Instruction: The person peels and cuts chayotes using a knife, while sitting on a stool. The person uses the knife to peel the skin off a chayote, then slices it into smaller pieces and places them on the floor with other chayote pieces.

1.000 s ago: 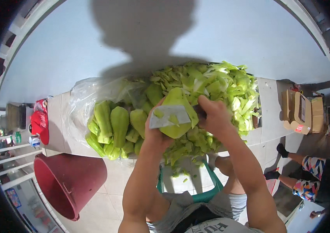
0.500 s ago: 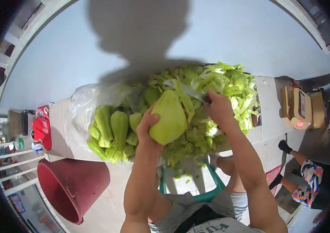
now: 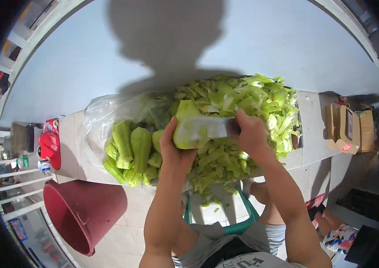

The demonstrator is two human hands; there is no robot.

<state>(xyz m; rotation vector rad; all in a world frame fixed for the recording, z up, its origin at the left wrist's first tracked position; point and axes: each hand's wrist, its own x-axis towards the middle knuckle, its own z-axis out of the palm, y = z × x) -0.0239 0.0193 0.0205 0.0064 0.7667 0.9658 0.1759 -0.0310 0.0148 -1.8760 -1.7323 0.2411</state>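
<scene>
My left hand [image 3: 171, 145] is wrapped round a large pale green fruit [image 3: 186, 109] that looks like a green papaya, from its left side and underneath. Closed on the handle of a wide-bladed knife [image 3: 214, 128], my right hand [image 3: 253, 134] is just to the right. The blade, smeared by motion, lies level across the fruit's front; I cannot tell whether it touches. Peelings and pieces [image 3: 265, 100] are heaped behind and to the right. Several whole peeled fruits [image 3: 141, 149] lie to the left on a clear plastic sheet or bag [image 3: 100, 123].
A dark red bucket [image 3: 102, 203] is tipped at the lower left, beyond it a red cap [image 3: 50, 145] on the tiled ledge [image 3: 71, 152]. Cardboard boxes [image 3: 346, 127] stand right. A green stool [image 3: 240, 228] is beneath me. Another person's patterned shorts [image 3: 340, 239] show at lower right.
The knife has swung from behind the fruit to across its front, and my right hand has lowered slightly. The fruit has been turned in my left hand. The other person has shifted lower.
</scene>
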